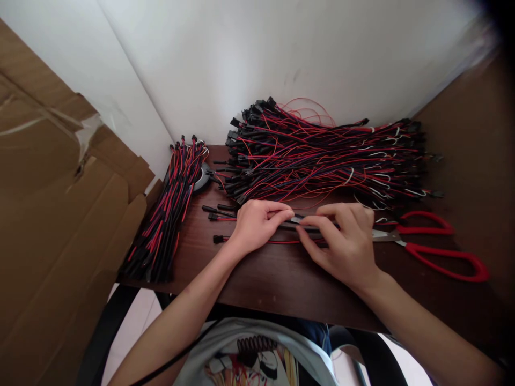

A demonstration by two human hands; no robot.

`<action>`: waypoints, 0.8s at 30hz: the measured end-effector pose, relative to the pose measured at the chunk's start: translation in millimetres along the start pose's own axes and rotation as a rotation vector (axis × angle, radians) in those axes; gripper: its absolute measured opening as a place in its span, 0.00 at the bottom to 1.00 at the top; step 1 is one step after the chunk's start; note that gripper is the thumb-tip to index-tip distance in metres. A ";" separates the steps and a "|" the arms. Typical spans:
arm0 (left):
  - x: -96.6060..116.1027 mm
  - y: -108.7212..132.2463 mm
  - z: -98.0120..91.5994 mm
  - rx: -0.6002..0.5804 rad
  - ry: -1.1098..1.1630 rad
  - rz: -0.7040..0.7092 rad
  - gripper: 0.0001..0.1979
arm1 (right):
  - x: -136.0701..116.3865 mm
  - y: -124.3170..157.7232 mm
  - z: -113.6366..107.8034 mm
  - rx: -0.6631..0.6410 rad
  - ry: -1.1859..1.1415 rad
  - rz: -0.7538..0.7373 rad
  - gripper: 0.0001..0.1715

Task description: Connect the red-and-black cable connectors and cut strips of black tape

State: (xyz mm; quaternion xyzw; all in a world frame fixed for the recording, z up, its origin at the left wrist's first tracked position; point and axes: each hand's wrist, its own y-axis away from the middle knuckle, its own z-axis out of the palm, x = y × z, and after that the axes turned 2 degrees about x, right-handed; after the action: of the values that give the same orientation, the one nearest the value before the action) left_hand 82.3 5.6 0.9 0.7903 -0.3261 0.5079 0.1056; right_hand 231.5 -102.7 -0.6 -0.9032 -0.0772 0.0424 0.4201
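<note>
Pinching a black cable (288,226) between thumb and forefinger, the left hand (263,224) works near the middle of the brown table (277,287), its grip closed tight. Close by on the right, the right hand (336,238) has its thumb below and its forefinger above the same cable, the gap between these two fingertips narrow, the other fingers curled. A small pale patch (296,219) shows on the cable between the two sets of fingertips.

Just in front of the hands, toward the table's front edge, runs a thin red lead with a black connector (218,239) at its left end. Black cable ends and another black connector (212,217) lie beyond the left wrist.

Along the table's back edge, against the white wall (193,69), spreads a large pile of wire harnesses (317,155), red and black with white ties toward the right. A smaller bundle of harnesses (164,214) lies along the left edge, reaching down to the front left corner, and a roll of black tape (204,181) sits just beside it. Red-handled scissors (398,236) lie toward the right edge, their blades partly hidden behind the right hand. A cardboard box (64,252) stands to the left of the table.
</note>
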 end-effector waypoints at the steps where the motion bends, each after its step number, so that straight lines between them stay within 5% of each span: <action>1: -0.2 0.1 0.2 0.001 0.000 0.001 0.10 | 0.0 -0.2 0.4 0.000 0.011 -0.004 0.03; 24: 6.8 2.2 2.5 -0.022 -0.089 0.005 0.09 | 2.1 -0.8 4.7 -0.049 -0.139 -0.005 0.05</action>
State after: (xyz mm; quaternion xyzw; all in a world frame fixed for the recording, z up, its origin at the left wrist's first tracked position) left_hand 84.6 -0.1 5.2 0.8099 -0.3383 0.4689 0.0985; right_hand 232.8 -98.3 -3.0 -0.9080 -0.1094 0.1021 0.3913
